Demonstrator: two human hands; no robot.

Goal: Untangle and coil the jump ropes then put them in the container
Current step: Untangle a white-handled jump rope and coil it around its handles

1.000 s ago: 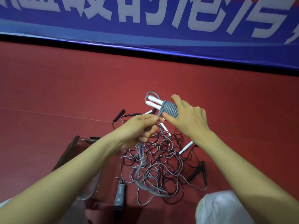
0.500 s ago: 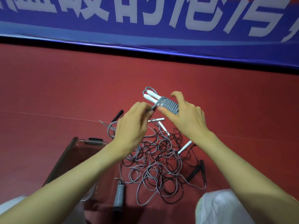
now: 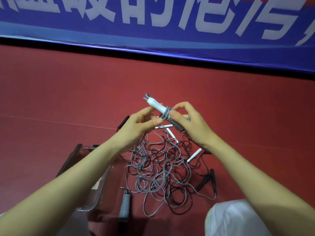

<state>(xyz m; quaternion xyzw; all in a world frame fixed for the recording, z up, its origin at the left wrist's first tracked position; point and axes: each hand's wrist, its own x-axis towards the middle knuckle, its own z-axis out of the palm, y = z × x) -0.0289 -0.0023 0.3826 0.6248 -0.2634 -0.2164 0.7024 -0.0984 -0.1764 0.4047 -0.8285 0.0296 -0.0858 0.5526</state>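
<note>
My right hand (image 3: pixel 190 123) grips a pair of white jump-rope handles (image 3: pixel 156 104) with grey cord wound around them. My left hand (image 3: pixel 138 126) pinches the grey cord right beside that winding, and the loose cord hangs from it into the pile. Below my hands lies a tangle of grey and black ropes (image 3: pixel 162 171) on the red floor. A clear plastic container (image 3: pixel 88 178) sits at the lower left, partly hidden by my left forearm.
Loose white handles (image 3: pixel 194 155) and black handles (image 3: pixel 203 182) lie in and around the pile. A grey ribbed handle (image 3: pixel 125 204) lies at the front. A blue banner (image 3: pixel 153 28) runs along the back. White cloth (image 3: pixel 233 218) covers my knee at the lower right.
My left hand has risen from below the bundle and carried the grey cord up around the white handles, adding a wrap. The bundle in my right hand has tilted and shifted slightly left.
</note>
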